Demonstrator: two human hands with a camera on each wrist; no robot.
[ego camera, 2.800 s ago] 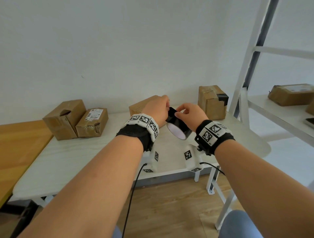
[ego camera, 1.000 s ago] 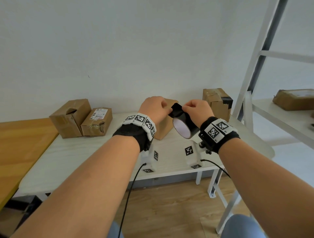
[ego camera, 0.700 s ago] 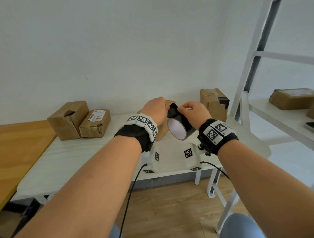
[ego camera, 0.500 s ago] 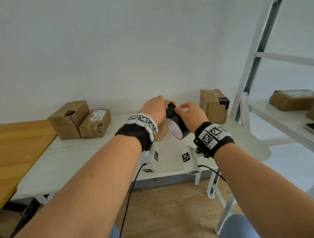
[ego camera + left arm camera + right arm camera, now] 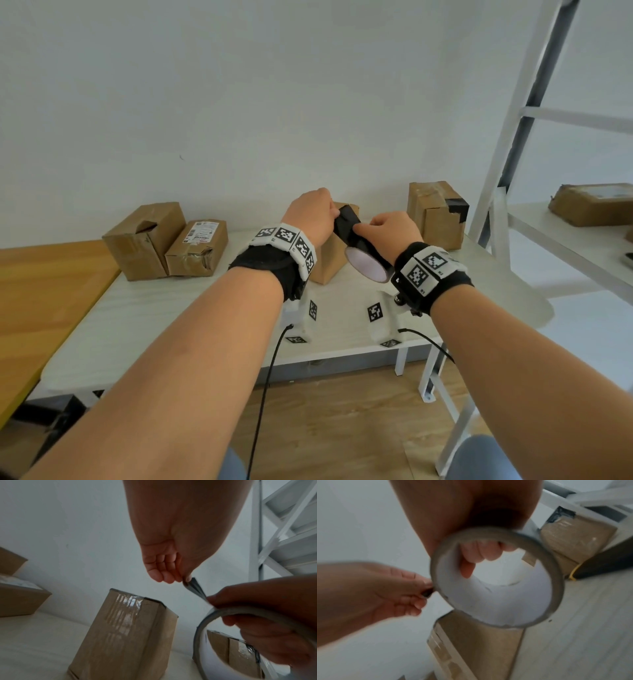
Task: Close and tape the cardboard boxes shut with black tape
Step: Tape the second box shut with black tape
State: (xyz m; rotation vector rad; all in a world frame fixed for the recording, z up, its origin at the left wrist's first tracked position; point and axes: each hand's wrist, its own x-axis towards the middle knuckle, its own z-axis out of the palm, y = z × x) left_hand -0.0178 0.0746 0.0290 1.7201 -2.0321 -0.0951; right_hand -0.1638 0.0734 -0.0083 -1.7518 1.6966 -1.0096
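Head view: both hands raised above white desk [image 5: 144,329]. Right hand [image 5: 394,231] wrapped round black tape roll [image 5: 363,253], left hand [image 5: 313,217] pinching free tape end [image 5: 344,219] peeled just off the roll. Short strip only, not yet pulled long. Middle box [image 5: 329,263] directly beneath hands, upright, no black tape visible on it. Right box [image 5: 435,216] already carrying black tape on its top corner. Two boxes at left [image 5: 164,241] showing torn or dented flaps, no black tape.

Left wrist view: left grip narrow, thumb and forefinger nipping tape end [image 5: 195,588]; other fingers curled. Middle box [image 5: 126,635] below, old clear tape on top seam.

Right wrist view: right fingers [image 5: 481,553] hooked through roll core [image 5: 496,577], firm hold. Blurred.

Progress estimate: one box apparently done, at least three left on desk. Another box on shelf [image 5: 596,205], state unclear. Current step: drawing out strip for the middle box.
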